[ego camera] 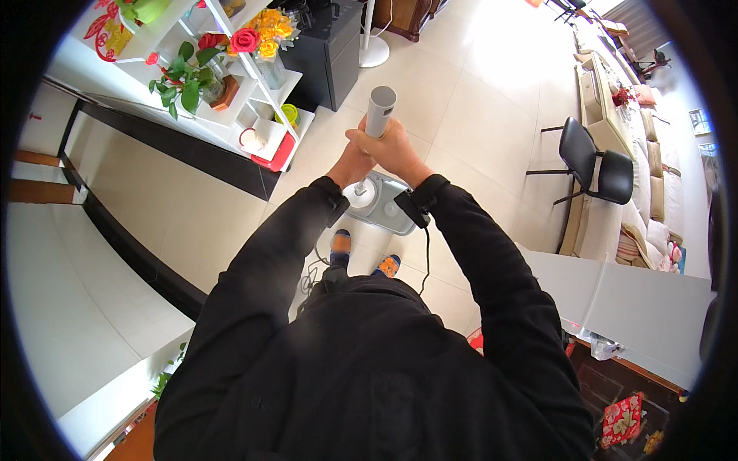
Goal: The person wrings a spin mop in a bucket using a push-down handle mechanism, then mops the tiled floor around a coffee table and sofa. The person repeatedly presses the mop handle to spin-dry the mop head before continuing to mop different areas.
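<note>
Both my hands are wrapped around the grey tubular handle (381,109) of a spin mop, which stands upright before me. My left hand (353,164) is the lower one, partly hidden behind my right hand (393,147). Below them on the floor is a grey mop bucket (398,222) with a round white spinner part (360,193) in its left side, where the lower end of the mop's pole reaches. The mop head cannot be made out. Black devices are strapped at both wrists, with a cable hanging from the right one.
White shelves (259,75) with potted plants and flowers rise at the upper left, beside a black cabinet (331,57). A black chair (594,161) stands at the right before a long sofa (599,225). Loose cable (311,279) lies by my slippered feet (340,245).
</note>
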Demonstrator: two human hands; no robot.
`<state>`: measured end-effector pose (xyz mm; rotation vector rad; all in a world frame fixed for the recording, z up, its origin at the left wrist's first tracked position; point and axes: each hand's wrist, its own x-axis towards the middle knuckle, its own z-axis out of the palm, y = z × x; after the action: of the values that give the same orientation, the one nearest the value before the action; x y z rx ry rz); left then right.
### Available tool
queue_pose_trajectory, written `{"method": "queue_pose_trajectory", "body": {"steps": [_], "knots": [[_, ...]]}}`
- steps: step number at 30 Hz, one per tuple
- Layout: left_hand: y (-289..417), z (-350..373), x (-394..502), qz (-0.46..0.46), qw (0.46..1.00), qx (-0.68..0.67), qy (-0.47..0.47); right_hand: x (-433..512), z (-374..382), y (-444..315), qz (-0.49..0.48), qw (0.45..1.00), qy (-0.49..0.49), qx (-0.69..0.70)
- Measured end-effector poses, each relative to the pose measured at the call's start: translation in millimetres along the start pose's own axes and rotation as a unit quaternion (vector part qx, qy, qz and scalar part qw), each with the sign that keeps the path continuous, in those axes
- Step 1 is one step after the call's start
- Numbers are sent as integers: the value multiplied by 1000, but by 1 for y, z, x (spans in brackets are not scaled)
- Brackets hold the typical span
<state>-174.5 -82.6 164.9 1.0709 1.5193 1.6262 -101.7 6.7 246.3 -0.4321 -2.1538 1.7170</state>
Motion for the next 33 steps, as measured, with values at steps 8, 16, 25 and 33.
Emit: {"method": "queue_pose_trajectory", "body": {"steps": [8,16,25,33], "knots": [[22,2,3,55,998,33,6,-6,-7,-21,18,998,-31,-48],[153,3,12,95,989,109,-28,-8,-41,-153,-124,988,-38,-85],[192,0,24,91,982,168,5,4,-50,-184,-256,965,-28,36],[31,-1,2,46,997,59,6,-4,10,-18,-52,996,43,59]]}}
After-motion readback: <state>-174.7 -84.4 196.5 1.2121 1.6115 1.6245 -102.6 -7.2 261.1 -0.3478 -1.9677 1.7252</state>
